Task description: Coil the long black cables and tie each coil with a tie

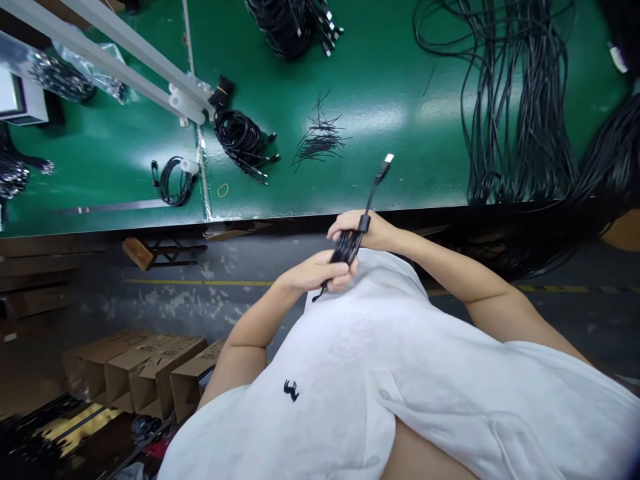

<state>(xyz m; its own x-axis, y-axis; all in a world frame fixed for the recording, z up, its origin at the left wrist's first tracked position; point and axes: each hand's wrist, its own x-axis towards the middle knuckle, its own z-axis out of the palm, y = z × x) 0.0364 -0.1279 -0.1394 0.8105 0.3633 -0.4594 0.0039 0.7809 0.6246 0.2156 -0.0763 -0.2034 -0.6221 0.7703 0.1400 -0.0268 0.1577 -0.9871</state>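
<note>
Just in front of my white shirt, at the table's front edge, I hold a folded bundle of black USB cable [346,247] in both hands. My left hand [319,272] is closed around its lower end, thumb on top. My right hand [376,231] grips the upper end, fingers curled around it. A short length with a black plug [383,170] and bright metal tip sticks up over the table. A thick black sleeve sits on the cable near my right hand. Beyond lies a small pile of thin black ties [320,139].
On the green table [400,120] lie a coiled cable bundle [243,141], a larger bundle [287,27], a single coil [175,181] and a rubber band [223,191]. Long loose cables [525,100] hang over the right edge. White posts [125,57] rise at left; cardboard boxes [145,373] stand below.
</note>
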